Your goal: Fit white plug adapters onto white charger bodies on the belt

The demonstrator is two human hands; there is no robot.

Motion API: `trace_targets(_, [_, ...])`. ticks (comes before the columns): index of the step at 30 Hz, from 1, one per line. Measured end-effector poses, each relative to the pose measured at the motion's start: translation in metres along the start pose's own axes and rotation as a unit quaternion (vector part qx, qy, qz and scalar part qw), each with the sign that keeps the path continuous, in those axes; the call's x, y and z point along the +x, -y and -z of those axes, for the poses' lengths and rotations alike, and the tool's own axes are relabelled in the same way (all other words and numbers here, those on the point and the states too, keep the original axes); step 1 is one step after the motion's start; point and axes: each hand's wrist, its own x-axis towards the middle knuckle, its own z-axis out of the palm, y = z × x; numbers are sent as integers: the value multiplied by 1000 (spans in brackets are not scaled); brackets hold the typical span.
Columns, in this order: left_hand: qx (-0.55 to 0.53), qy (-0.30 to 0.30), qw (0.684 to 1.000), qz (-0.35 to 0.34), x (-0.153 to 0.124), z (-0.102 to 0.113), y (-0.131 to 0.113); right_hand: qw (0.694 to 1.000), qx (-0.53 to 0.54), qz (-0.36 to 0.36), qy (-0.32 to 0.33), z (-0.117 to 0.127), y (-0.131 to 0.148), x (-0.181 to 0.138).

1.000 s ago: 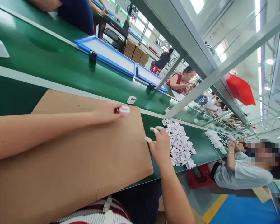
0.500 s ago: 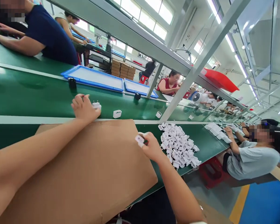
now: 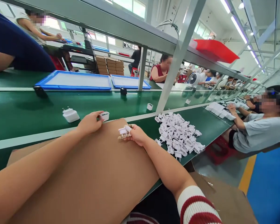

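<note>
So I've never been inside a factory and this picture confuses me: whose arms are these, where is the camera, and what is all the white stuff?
The camera sits on a worker's head, looking forward and down, so the two bare arms are that person's own. The left hand touches a small white shell at the edge of a green conveyor belt. The right hand holds a white plug piece with prongs, above a brown cardboard sheet. To the right lies a pile of white plug pieces. A finished-looking white charger rests on the belt. Beyond it are blue trays, and other people sit working along the line.
</note>
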Motion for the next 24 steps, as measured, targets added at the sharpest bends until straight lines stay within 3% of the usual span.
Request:
trace_targets(5, [-72, 3, 996, 58, -62, -12, -33, 997, -49, 40, -40, 10, 4, -2])
trace_targets(9, [-113, 57, 987, 94, -100, -21, -53, 982, -141, 105, -63, 16, 4, -6])
trace_targets(11, [-124, 93, 983, 95, -104, -22, -57, 953, -255, 140, -81, 18, 6, -11])
trace_targets(14, [-168, 127, 977, 31, -101, -24, -54, 875, -430, 185, -123, 17, 10, -20])
trace_targets(16, [-186, 136, 973, 5, -99, -28, -52, 828, -507, 206, -121, 15, 12, -27])
trace_targets(18, [-172, 135, 975, 24, -98, -33, -50, 794, -562, 211, -95, 12, 12, -31])
trace_targets(21, [-153, 111, 981, 36, -100, -38, -47, 772, -606, 182, -58, 12, 9, -32])
trace_targets(24, [-167, 118, 979, -23, -102, -39, -42, 777, -596, 179, -94, 14, 8, -27])
